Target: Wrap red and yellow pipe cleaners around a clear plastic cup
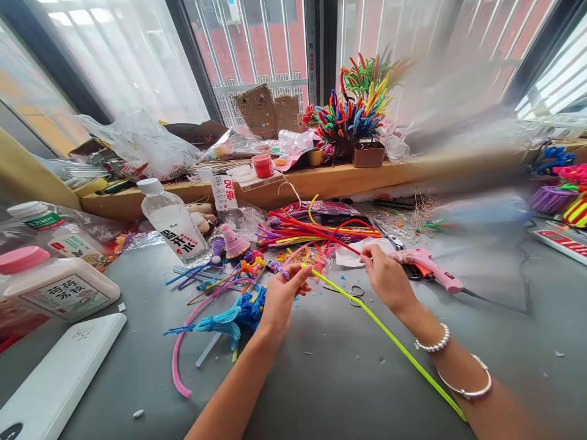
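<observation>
My left hand (283, 298) is closed, pinching one end of a yellow-green pipe cleaner (389, 336) between thumb and fingers. From there the stem slants down to the right, passing below my right hand towards my right forearm. My right hand (387, 278) is closed too, its fingertips on the end of a red pipe cleaner (321, 231) that reaches back to a pile of coloured pipe cleaners (275, 231). Blue pipe-cleaner flowers (250, 308) and a curved pink pipe cleaner (176, 360) lie left of my left hand. Small scissors (355, 294) rest between and beyond both hands.
A pink glue gun (431, 267) with a cord lies right of my right hand. At the left stand a water bottle (172, 220) and a pink-capped bottle (59, 284), near a white power bank (64, 379). Potted pipe-cleaner plants (351, 119) line the wooden ledge (321, 178).
</observation>
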Demonstrator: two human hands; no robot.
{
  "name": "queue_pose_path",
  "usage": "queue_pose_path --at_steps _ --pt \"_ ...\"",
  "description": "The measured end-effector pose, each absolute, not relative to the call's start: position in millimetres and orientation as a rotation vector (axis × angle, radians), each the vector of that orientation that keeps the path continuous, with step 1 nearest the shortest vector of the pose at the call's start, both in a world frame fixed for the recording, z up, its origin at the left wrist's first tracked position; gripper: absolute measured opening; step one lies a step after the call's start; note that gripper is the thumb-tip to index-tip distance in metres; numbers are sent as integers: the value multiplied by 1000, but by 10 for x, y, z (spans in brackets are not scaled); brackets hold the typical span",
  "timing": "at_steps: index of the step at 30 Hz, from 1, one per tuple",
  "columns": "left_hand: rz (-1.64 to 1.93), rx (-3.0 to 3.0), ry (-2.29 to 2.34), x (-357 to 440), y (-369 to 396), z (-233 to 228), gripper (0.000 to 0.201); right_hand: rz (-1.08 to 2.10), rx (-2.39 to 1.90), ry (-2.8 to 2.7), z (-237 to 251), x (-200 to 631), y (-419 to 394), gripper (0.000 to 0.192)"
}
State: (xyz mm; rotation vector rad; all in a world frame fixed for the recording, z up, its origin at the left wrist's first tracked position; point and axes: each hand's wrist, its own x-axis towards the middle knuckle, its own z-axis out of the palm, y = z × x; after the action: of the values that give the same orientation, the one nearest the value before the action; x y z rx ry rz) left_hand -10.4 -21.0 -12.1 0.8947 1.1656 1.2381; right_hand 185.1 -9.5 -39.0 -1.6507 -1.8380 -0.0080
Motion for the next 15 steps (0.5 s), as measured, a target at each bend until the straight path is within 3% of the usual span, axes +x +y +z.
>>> queue_pose_path --at_steps 6,11,15 --pt "1294 999 1234 -116 -202 -142 33 141 -1512 -1624 -210 1869 -272 25" --pt "1314 1069 1246 -125 -195 -164 29 456 -1403 -1957 -192 1697 -397 29" --pt "1310 1098 1220 -127 -187 -163 32 530 -1403 -2104 -227 1648 -418 29"
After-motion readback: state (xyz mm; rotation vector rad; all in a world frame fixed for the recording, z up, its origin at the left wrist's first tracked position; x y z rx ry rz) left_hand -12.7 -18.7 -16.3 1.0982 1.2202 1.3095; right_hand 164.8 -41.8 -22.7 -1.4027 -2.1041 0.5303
